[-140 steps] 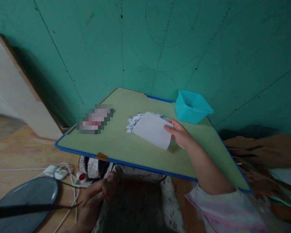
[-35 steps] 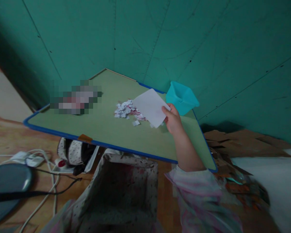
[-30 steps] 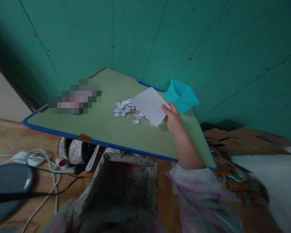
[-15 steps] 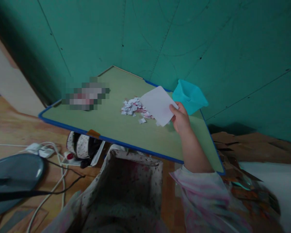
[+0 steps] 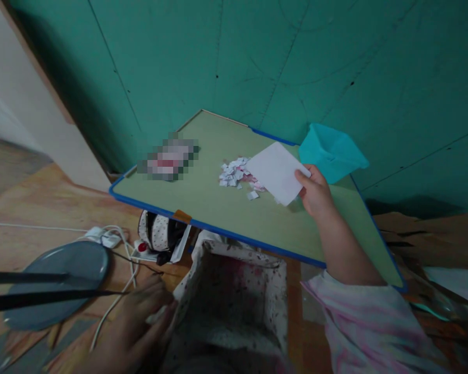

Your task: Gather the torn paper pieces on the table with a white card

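My right hand (image 5: 315, 195) is closed on the corner of a white card (image 5: 276, 172), held tilted just above the green table (image 5: 218, 208). Left of the card lies a heap of torn paper scraps (image 5: 236, 174). My left hand (image 5: 134, 324) is low at the bottom of the view, fingers curled on the left rim of a speckled fabric bin (image 5: 237, 296) that stands below the table's front edge.
A turquoise plastic tub (image 5: 331, 153) stands at the table's back right corner against the green wall. A blurred item (image 5: 167, 162) lies on the table's left. On the floor: white cables and a power strip (image 5: 105, 239), a grey round base (image 5: 58, 280), cardboard pieces (image 5: 425, 239) at right.
My left hand has come into view and gripped the bin's rim. The view has shifted left. My right hand still holds the card beside the scraps.
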Action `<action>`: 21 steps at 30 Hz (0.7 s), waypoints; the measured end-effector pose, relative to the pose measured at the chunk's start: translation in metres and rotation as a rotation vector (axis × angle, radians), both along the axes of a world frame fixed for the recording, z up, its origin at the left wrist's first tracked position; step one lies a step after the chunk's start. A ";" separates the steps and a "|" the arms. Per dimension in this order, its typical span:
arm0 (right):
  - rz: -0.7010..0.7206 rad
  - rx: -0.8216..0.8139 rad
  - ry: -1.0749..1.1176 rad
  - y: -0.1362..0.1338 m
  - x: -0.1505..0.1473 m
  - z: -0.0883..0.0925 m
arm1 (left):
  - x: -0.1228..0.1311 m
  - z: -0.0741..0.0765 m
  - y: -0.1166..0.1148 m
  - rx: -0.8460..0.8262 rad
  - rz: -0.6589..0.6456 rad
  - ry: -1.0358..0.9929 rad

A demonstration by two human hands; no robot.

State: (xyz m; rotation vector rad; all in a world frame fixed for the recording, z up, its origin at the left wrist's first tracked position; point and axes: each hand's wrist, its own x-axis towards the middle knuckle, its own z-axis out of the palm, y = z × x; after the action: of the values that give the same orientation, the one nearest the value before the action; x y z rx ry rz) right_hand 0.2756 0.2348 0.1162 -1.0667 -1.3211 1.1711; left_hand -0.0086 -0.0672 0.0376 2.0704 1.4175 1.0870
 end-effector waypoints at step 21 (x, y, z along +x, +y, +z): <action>-0.077 0.038 0.000 0.005 0.004 -0.007 | 0.039 -0.041 0.072 0.147 -0.313 -0.281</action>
State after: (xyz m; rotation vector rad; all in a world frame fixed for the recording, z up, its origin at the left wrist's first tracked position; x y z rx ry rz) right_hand 0.2796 0.2399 0.1090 -1.0812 -1.2861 1.0850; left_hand 0.0306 0.0051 -0.0029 2.0504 0.8700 1.3143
